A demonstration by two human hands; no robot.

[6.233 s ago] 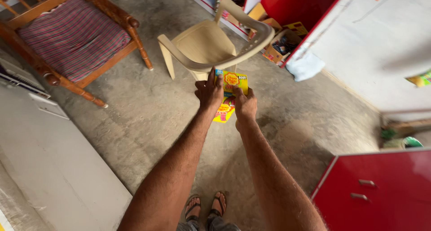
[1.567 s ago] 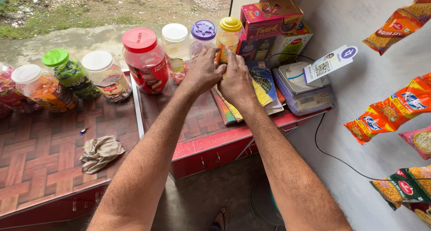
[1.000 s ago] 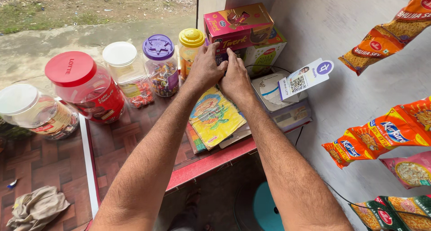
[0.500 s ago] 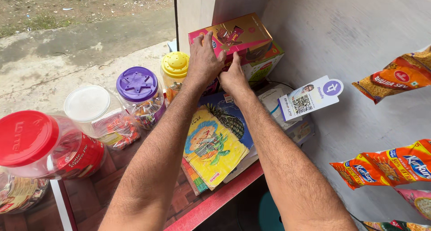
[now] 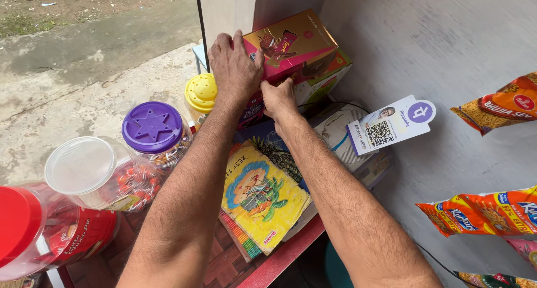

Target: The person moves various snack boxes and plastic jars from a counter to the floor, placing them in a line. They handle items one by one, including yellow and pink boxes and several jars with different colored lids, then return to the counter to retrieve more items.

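A pink and gold carton [image 5: 299, 39] lies on top of a green, orange and white box [image 5: 329, 78] in the corner of the counter. My left hand [image 5: 235, 67] lies palm down over the carton's left end, fingers wrapped over its top edge. Just below, my right hand [image 5: 278, 97] has its fingertips tucked at the carton's lower front edge; what they pinch is hidden. A dark blue box [image 5: 251, 113] shows under my left wrist.
Sweet jars line the counter on the left: yellow lid [image 5: 201, 92], purple lid [image 5: 152, 127], clear lid [image 5: 81, 166], red lid [image 5: 19, 232]. A stack of booklets [image 5: 260, 195] lies under my forearms. A weighing scale [image 5: 338, 132] with a code card [image 5: 391, 125] stands right; snack packets [image 5: 481, 209] hang there.
My view swung from the floor and chair to the shop counter. In the last half second my left hand slid left onto the carton's end, and my right hand dropped to its lower edge.
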